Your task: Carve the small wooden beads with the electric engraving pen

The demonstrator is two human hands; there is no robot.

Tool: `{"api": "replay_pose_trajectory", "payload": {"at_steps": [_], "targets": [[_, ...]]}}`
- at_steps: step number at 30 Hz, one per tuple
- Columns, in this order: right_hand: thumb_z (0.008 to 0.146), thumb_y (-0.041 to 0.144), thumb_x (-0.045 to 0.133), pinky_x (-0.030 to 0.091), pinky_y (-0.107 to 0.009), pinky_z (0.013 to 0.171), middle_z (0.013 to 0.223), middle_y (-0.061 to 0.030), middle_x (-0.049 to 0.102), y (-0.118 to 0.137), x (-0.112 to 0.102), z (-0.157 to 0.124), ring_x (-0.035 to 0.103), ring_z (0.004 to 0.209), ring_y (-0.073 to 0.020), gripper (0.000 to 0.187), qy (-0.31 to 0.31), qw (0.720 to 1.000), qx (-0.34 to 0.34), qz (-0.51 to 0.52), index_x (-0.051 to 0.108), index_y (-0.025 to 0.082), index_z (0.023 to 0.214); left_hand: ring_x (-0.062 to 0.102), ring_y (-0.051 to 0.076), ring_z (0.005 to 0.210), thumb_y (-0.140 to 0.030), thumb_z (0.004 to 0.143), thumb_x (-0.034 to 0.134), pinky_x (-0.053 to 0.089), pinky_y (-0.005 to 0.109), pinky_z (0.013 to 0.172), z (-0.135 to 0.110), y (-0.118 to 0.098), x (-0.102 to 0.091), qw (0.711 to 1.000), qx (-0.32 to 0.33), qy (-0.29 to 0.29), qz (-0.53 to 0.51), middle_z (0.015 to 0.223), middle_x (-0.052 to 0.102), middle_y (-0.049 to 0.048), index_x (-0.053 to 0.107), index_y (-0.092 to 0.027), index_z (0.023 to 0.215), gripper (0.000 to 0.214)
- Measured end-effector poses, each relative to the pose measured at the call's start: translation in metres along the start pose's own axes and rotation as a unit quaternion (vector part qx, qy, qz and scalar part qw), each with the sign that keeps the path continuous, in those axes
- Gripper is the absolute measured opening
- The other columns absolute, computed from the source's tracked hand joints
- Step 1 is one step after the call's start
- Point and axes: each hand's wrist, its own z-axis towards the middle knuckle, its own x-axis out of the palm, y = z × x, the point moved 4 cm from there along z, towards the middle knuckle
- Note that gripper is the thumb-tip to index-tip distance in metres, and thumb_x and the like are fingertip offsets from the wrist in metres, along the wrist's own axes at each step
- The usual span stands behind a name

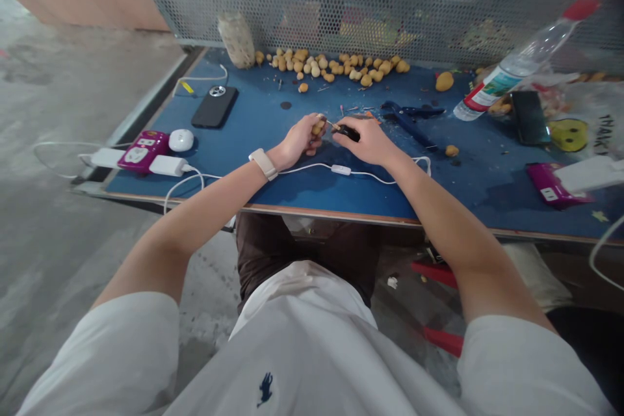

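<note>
My left hand (307, 136) is closed around a small yellowish-brown round piece (318, 125), held just above the blue tabletop; its fingers partly cover it. Opposite it, my right hand (365, 138) grips a black-handled tool (348, 133) whose thin metal shaft points left at the piece. Whether the tip touches the piece is too small to tell. Many similar round brown pieces (341, 66) lie in a row along the back of the table.
Right of my hands lie blue-handled pliers (407, 123). A tilted clear bottle (517, 71), a dark phone (530, 118) and a purple power adapter (556, 183) are farther right. A white cord with an inline switch (341, 169) crosses in front. Left are a phone (214, 107) and another purple adapter (143, 151).
</note>
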Motion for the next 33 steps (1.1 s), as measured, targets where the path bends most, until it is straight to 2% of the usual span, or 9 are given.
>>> {"api": "replay_pose_trajectory", "payload": {"at_steps": [6,13,18,24,27,33], "targets": [[0.122,0.077,0.070,0.060,-0.053,0.095,0.112,-0.0161,0.089,0.0007,-0.0002,0.0004,0.075,0.095,-0.0350,0.058,0.005,1.000,0.003,-0.003,0.089,0.023,0.129,0.041,0.008,0.052,-0.031,0.130,0.055,0.027,0.017,0.049,0.0032,0.0021,-0.0034,1.000,-0.004,-0.001,-0.006,0.078,0.052,-0.0056,0.065,-0.022,0.096,0.036],[0.121,0.082,0.070,0.061,-0.054,0.100,0.116,-0.0174,0.091,0.0021,-0.0016,0.0000,0.077,0.101,-0.0371,0.063,0.007,1.000,0.003,0.007,0.090,0.023,0.133,0.040,0.007,0.052,-0.030,0.131,0.050,0.026,0.017,0.049,0.0032,0.0016,-0.0035,1.000,0.001,0.001,-0.003,0.079,0.051,-0.0058,0.067,-0.021,0.097,0.039],[0.120,0.077,0.071,0.061,-0.053,0.097,0.118,-0.0182,0.092,0.0010,-0.0001,0.0011,0.078,0.101,-0.0380,0.060,0.018,1.000,-0.003,-0.007,0.092,0.023,0.132,0.040,0.008,0.052,-0.030,0.130,0.055,0.027,0.017,0.049,-0.0013,-0.0016,-0.0017,1.000,0.003,-0.006,0.005,0.078,0.051,-0.0062,0.068,-0.021,0.097,0.036],[0.120,0.073,0.072,0.060,-0.052,0.096,0.119,-0.0177,0.092,0.0013,0.0002,0.0009,0.078,0.101,-0.0375,0.055,0.015,1.000,0.007,-0.008,0.091,0.023,0.134,0.040,0.008,0.052,-0.030,0.130,0.051,0.027,0.017,0.048,0.0018,0.0009,-0.0028,1.000,0.004,-0.001,0.003,0.078,0.049,-0.0059,0.067,-0.021,0.097,0.038],[0.121,0.073,0.071,0.061,-0.052,0.097,0.117,-0.0167,0.091,0.0010,-0.0012,0.0008,0.078,0.102,-0.0368,0.055,0.007,1.000,0.013,-0.005,0.091,0.023,0.132,0.040,0.008,0.053,-0.037,0.130,0.058,0.027,0.017,0.049,0.0062,0.0046,-0.0047,1.000,0.005,-0.001,-0.005,0.078,0.051,-0.0059,0.064,-0.023,0.098,0.036],[0.119,0.078,0.072,0.060,-0.051,0.093,0.113,-0.0162,0.091,0.0017,-0.0012,0.0014,0.077,0.099,-0.0368,0.058,0.011,1.000,-0.001,-0.009,0.091,0.024,0.129,0.039,0.007,0.052,-0.033,0.128,0.057,0.027,0.017,0.049,0.0030,0.0023,-0.0031,1.000,0.010,-0.003,0.010,0.078,0.049,-0.0073,0.066,-0.022,0.101,0.030]]}}
